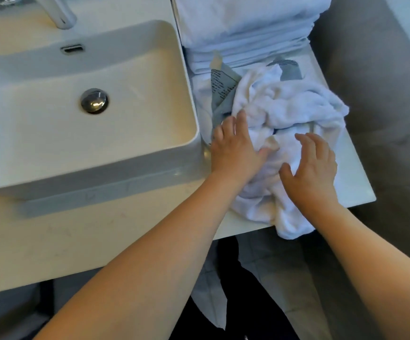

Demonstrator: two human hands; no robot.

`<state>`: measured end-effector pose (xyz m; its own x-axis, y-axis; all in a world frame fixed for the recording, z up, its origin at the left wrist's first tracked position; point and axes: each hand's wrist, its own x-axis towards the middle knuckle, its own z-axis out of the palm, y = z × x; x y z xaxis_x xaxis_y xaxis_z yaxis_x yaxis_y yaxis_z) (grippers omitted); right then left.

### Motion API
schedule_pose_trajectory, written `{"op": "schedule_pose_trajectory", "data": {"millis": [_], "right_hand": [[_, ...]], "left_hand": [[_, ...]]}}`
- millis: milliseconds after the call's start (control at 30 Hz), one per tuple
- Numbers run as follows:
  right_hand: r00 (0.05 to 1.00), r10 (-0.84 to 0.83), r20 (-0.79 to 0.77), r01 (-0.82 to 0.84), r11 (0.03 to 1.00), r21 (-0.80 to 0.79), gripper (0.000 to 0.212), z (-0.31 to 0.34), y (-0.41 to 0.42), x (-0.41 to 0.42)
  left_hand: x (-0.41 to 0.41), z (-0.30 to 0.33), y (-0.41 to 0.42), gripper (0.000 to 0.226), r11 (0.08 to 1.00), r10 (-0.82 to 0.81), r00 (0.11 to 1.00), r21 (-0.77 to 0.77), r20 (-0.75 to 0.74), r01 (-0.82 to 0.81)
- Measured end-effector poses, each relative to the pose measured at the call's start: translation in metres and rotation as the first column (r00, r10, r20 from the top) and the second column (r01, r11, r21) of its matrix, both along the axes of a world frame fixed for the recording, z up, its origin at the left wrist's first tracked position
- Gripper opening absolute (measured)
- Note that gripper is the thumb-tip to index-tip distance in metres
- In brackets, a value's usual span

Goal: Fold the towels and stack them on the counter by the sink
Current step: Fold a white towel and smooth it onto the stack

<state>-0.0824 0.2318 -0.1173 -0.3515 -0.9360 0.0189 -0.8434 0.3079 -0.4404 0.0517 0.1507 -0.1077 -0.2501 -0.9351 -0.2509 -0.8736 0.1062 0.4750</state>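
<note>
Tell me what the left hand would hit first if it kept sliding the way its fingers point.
The left hand points up and away, along the edge of the crumpled towel. Going straight on, it would likely meet the printed paper first, then the folded stack. Depth is hard to judge here.

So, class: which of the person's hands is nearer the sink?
Left. The left hand lies beside the sink rim; the right hand rests farther away on the crumpled towel.
</note>
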Motion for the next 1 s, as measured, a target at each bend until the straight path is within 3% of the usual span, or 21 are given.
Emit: {"op": "schedule_pose_trajectory", "data": {"millis": [67,133,167,233,300,367,433,500,567,667,733,767,900,1000], "right_hand": [[1.000,0.021,-0.019,-0.021,1.000,0.004,0.077,-0.001,-0.011,-0.023],[0.996,0.083,-0.046,-0.081,0.996,0.036,0.090,-0.001,-0.024,-0.039],[0.988,0.128,-0.087,-0.125,0.991,0.036,0.094,-0.001,-0.031,-0.046],[0.973,0.183,-0.139,-0.182,0.983,0.021,0.094,-0.001,-0.041,-0.055],[0.974,0.196,-0.115,-0.199,0.980,-0.015,0.083,-0.002,-0.051,-0.059],[0.968,0.216,-0.124,-0.228,0.970,-0.084,0.064,-0.002,-0.061,-0.061],[0.965,0.215,-0.148,-0.234,0.964,-0.126,0.050,-0.003,-0.071,-0.062],[0.971,0.172,-0.164,-0.194,0.972,-0.130,0.042,-0.003,-0.077,-0.062],[0.974,0.128,-0.190,-0.154,0.979,-0.133,0.040,-0.001,-0.077,-0.059],[0.970,0.146,-0.196,-0.194,0.947,-0.255,0.037,0.010,-0.074,-0.045],[0.965,0.176,-0.195,-0.238,0.899,-0.367,0.034,0.024,-0.073,-0.035],[0.959,0.193,-0.209,-0.266,0.869,-0.416,0.034,0.030,-0.073,-0.029],[0.928,0.221,-0.301,-0.342,0.825,-0.450,0.038,0.037,-0.064,-0.009],[0.953,0.124,-0.276,-0.229,0.892,-0.390,0.041,0.027,-0.046,0.004]], "left_hand": [[-0.021,-0.005,-0.013,0.072,0.995,0.076,0.990,-0.078,0.117,-0.067],[-0.030,-0.001,-0.018,0.042,0.980,0.103,0.989,-0.182,0.105,-0.083],[-0.031,0.001,-0.017,0.028,0.970,0.084,0.996,-0.232,0.034,-0.073],[-0.028,0.009,-0.004,0.010,0.965,0.035,0.963,-0.242,-0.267,-0.102],[-0.017,0.023,0.012,0.025,0.983,0.133,0.838,-0.037,-0.530,-0.179],[-0.001,0.038,0.024,0.032,0.956,0.285,0.694,0.145,-0.661,-0.254],[0.016,0.050,0.031,0.026,0.897,0.432,0.515,0.296,-0.740,-0.327],[0.028,0.061,0.035,0.025,0.826,0.562,0.368,0.476,-0.741,-0.302],[0.038,0.062,0.034,0.037,0.771,0.631,0.333,0.614,-0.700,-0.171],[0.054,0.063,0.034,0.042,0.643,0.697,0.436,0.765,-0.570,-0.029],[0.063,0.060,0.035,0.041,0.599,0.709,0.495,0.800,-0.503,-0.045],[0.071,0.059,0.038,0.035,0.602,0.726,0.467,0.795,-0.506,-0.074],[0.102,0.057,0.051,0.027,0.627,0.770,0.206,0.776,-0.605,-0.064],[0.125,0.064,0.058,0.042,0.670,0.740,0.146,0.739,-0.656,-0.075]]}}
